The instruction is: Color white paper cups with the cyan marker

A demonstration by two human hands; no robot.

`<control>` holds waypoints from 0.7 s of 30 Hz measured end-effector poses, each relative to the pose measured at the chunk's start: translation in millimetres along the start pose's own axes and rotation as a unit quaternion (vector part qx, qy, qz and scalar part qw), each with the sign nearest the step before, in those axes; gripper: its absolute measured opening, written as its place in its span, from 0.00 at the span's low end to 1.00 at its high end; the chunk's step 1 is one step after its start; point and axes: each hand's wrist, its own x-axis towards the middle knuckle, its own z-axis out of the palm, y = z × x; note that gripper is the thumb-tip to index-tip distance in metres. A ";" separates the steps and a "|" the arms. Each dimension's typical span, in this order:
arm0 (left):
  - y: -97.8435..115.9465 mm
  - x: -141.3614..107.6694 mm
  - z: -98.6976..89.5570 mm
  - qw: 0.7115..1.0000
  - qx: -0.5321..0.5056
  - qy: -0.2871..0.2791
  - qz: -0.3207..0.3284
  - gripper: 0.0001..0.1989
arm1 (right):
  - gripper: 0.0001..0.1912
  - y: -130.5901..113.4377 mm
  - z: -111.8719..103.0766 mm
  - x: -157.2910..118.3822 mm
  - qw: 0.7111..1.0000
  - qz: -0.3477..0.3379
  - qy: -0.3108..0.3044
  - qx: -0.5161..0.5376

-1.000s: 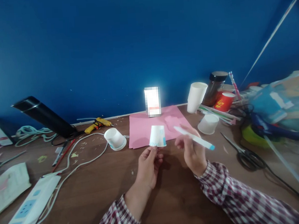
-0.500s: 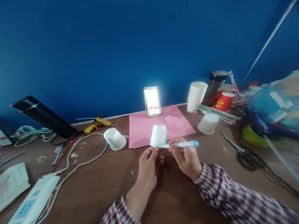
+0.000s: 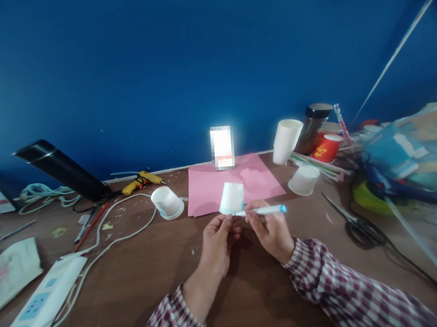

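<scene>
My left hand (image 3: 218,242) pinches the lower rim of a white paper cup (image 3: 231,196), which is upside down just in front of pink paper. Blue zigzag marks run along the cup's rim, and a small blue print shows on its right side. In my right hand (image 3: 269,229) is a white marker with a light blue end (image 3: 268,210), its tip touching or very close to the cup near the rim. Another short white cup with blue marks (image 3: 167,202) stands to the left, and a plain one (image 3: 304,180) to the right.
Pink paper sheets (image 3: 205,189) lie behind my hands, with a bright blurred screen above. Scissors (image 3: 359,224), stacked white cups (image 3: 286,139) and a red cup (image 3: 327,148) are right. A yellow glue gun (image 3: 141,181), a black flask (image 3: 61,168) and a power strip (image 3: 38,307) sit left.
The marker has shifted slightly left along the cup's rim with my right hand. My left hand and the cup are almost where they were.
</scene>
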 end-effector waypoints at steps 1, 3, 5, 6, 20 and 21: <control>0.0 -0.1 0.0 1.000 -0.001 0.000 0.001 0.14 | 0.09 -0.1 0.0 0.1 1.000 -0.001 -0.001 -0.002; -0.2 -0.4 -0.2 1.000 0.000 0.003 0.002 0.14 | 0.09 -0.1 0.1 0.4 1.000 -0.002 -0.001 -0.007; -0.5 -0.9 -0.4 1.000 0.005 0.005 0.001 0.14 | 0.08 0.0 0.2 0.6 1.000 -0.004 0.001 -0.010; -0.7 -1.1 -0.5 1.000 0.008 0.003 0.002 0.13 | 0.08 0.2 0.4 0.7 1.000 -0.005 0.003 -0.011; -0.6 -2.1 -0.1 1.000 0.028 -0.010 0.004 0.15 | 0.10 -0.1 -3.1 3.7 0.998 -0.004 0.045 -0.048; -1.0 -2.0 -0.5 1.000 0.028 -0.012 0.005 0.14 | 0.11 0.2 -3.0 3.6 0.998 -0.005 0.044 -0.049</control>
